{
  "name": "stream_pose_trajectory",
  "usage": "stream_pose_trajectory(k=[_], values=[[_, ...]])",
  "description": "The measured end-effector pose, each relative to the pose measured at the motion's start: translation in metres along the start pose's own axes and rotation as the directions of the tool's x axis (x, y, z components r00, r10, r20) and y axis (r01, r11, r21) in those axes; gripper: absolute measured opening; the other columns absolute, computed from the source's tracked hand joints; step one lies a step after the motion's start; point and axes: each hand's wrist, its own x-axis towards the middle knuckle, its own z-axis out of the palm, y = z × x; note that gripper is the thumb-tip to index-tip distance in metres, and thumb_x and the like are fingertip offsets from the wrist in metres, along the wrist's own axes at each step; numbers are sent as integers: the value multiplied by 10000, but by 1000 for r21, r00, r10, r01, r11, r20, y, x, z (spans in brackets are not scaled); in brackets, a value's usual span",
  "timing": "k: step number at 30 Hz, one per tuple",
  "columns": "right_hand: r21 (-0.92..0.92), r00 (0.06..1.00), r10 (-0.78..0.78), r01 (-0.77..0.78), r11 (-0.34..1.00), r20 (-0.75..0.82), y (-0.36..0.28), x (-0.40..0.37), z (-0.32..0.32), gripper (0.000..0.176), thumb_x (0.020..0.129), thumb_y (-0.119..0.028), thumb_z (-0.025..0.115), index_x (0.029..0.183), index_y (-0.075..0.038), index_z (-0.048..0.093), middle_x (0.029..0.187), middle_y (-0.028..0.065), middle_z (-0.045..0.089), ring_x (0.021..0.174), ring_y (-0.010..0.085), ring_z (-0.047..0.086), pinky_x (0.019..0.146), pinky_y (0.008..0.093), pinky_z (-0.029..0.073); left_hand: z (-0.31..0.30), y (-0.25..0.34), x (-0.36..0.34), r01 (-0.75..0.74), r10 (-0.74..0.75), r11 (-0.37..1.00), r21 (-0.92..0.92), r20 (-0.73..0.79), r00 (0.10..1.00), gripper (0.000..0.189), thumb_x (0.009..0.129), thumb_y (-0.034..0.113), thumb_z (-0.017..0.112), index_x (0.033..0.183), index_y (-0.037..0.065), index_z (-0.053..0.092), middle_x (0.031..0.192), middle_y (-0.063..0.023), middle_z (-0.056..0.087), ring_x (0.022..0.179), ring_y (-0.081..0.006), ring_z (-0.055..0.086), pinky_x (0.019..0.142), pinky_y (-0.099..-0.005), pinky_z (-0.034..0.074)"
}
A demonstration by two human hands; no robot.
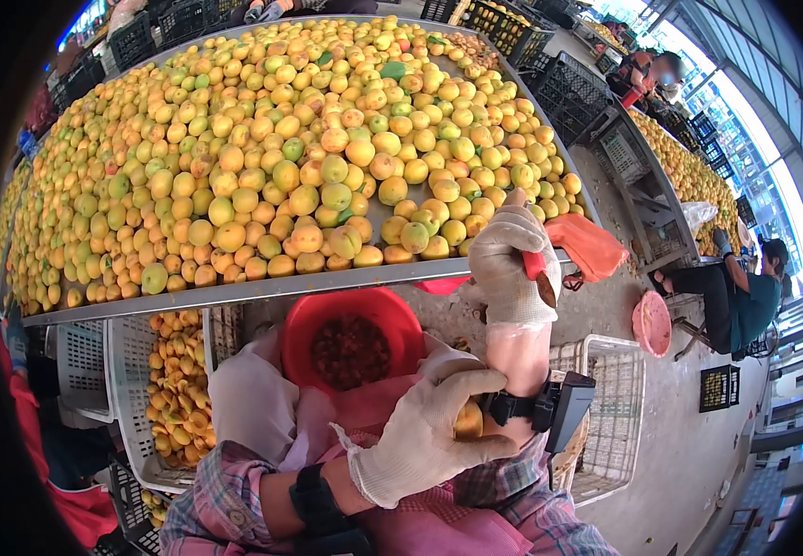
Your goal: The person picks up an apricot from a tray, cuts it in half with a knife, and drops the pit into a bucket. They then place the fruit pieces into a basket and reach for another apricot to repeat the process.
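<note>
My left hand, in a white knit glove, is in front of my lap beside my right wrist. An orange-yellow apricot sits between its curved fingers and thumb; part of it is hidden. My right hand, also gloved, is raised at the near edge of the sorting table. It grips a small knife with a red handle and a short brownish blade pointing down. Many whole apricots cover the table. Between my knees stands a red bucket holding dark reddish-brown pits.
A white crate of apricot halves stands at my left. Another white crate is at my right. An orange-red bag hangs at the table's corner. A co-worker sits by another fruit table, near a pink basin.
</note>
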Motion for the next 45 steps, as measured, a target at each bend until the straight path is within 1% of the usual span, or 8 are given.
stream_pose_trajectory(k=[9,12,14,18,23,30,36,45], values=[[189,992,118,-123,974,35,13,6,-5,262,1015,-217,391,956,-14,545,582,-35,443,464,104,478,447,255,464,-9,-11,3,114,-114,993,-36,21,993,347,709,117,809,993,60,618,975,-119,614,831,-236,621,733,-319,510],[252,987,155,-163,954,50,18,-2,-11,258,1015,-203,391,947,-7,544,574,-36,442,457,105,480,443,254,469,-13,-10,0,293,-274,912,-287,103,956,286,773,68,764,1028,37,636,986,-69,619,817,-164,619,732,-289,506],[250,989,143,-150,957,48,16,-3,-7,233,1010,-171,401,941,3,540,564,-31,451,441,107,488,433,257,479,-18,-7,-2,507,-462,673,-538,229,857,254,830,30,689,1078,3,640,1026,-16,629,864,-68,572,799,-226,480],[332,978,197,-210,920,71,14,-7,-4,258,976,-140,408,1032,69,547,598,-36,459,463,88,504,438,242,492,-17,-17,-3,529,-465,686,-499,258,847,236,854,37,661,1082,-16,636,1083,-45,638,905,-89,586,838,-240,480],[418,970,241,-230,879,28,26,-28,21,267,982,-133,418,1063,98,525,599,-12,472,445,108,506,408,268,492,-18,-22,-7,590,-478,369,-718,397,783,182,883,33,612,1052,-27,639,1179,-89,618,1055,-139,570,933,-290,457],[430,961,186,-259,865,205,54,-69,65,347,984,-136,414,1140,169,468,600,41,480,449,163,532,389,297,519,-19,-21,-7,618,-302,383,-686,539,786,191,915,78,643,1092,7,643,1091,-20,633,1020,-108,561,926,-274,444],[389,955,99,-207,898,279,80,-101,84,390,978,-97,377,1250,182,365,635,76,470,445,178,538,370,324,527,-17,-18,-2,494,-128,641,-587,553,823,200,901,79,659,1084,-2,643,1069,-30,626,1009,-114,563,900,-273,451],[344,877,312,-438,830,365,81,-107,74,390,988,-95,343,1269,173,379,636,71,458,429,171,528,360,300,526,-30,-3,7,736,-205,512,-442,769,605,243,865,114,703,1069,17,613,1042,-9,589,922,-102,545,843,-263,457]])
